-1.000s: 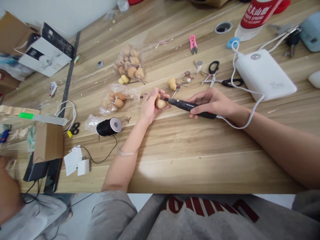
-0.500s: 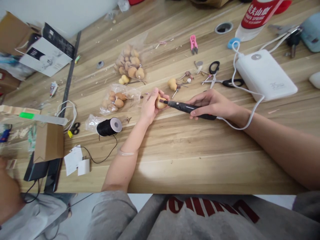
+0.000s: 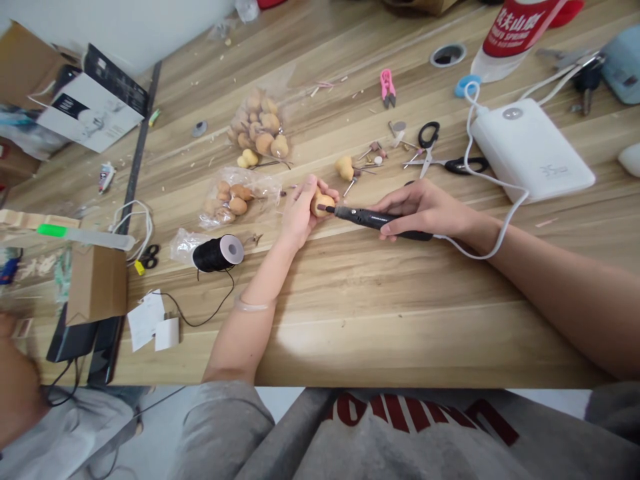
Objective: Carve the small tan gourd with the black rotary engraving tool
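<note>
Closed around a small tan gourd (image 3: 323, 201), my left hand (image 3: 299, 215) holds it above the wooden table (image 3: 400, 320). My right hand (image 3: 423, 210) grips a black rotary tool (image 3: 373, 218) by its body, a white cable trailing from its rear end. The tool's dark tip meets the gourd's near side. Part of the gourd is hidden by my left fingers. Just beyond my hands lies another small gourd (image 3: 345, 168) beside several loose grinding bits (image 3: 374, 153).
Bags of gourds (image 3: 260, 127) (image 3: 233, 200) and a black cord spool (image 3: 219, 253) lie to the left. Scissors (image 3: 427, 157), pink snips (image 3: 387, 88), a white power bank (image 3: 533, 150) and a bottle (image 3: 515, 37) stand farther right. Another person's arm (image 3: 20, 387) shows at lower left.
The tool's front end has dipped slightly and its tip has shifted a little down and left on the gourd. Both hands otherwise keep nearly the same place and grip.
</note>
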`<action>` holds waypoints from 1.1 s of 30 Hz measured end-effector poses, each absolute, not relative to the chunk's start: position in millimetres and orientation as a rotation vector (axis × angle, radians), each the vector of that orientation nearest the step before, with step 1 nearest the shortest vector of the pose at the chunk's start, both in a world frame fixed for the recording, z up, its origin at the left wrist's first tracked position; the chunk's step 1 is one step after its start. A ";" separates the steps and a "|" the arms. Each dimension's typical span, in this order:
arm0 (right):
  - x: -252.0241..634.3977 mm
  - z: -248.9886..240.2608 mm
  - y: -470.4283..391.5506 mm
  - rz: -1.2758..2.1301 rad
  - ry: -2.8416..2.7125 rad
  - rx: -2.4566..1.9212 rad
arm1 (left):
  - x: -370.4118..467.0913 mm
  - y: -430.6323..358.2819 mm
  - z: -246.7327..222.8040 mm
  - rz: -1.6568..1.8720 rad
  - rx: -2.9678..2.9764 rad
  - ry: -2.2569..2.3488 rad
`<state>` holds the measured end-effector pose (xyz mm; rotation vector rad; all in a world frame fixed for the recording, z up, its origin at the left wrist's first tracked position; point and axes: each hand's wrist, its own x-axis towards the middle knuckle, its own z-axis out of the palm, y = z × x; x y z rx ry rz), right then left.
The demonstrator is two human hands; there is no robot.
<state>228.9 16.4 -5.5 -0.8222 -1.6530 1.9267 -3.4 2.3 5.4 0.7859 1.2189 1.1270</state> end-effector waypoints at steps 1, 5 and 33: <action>228.7 -5.5 16.3 1.927 -1.652 -0.820 | -3.0 2.2 5.9 1.124 0.782 1.231; 228.3 -5.5 15.9 1.927 -1.611 -0.810 | -1.8 2.0 7.1 1.128 0.783 1.216; 228.3 -5.3 16.0 1.916 -1.643 -0.816 | -2.1 1.9 7.1 1.130 0.776 1.211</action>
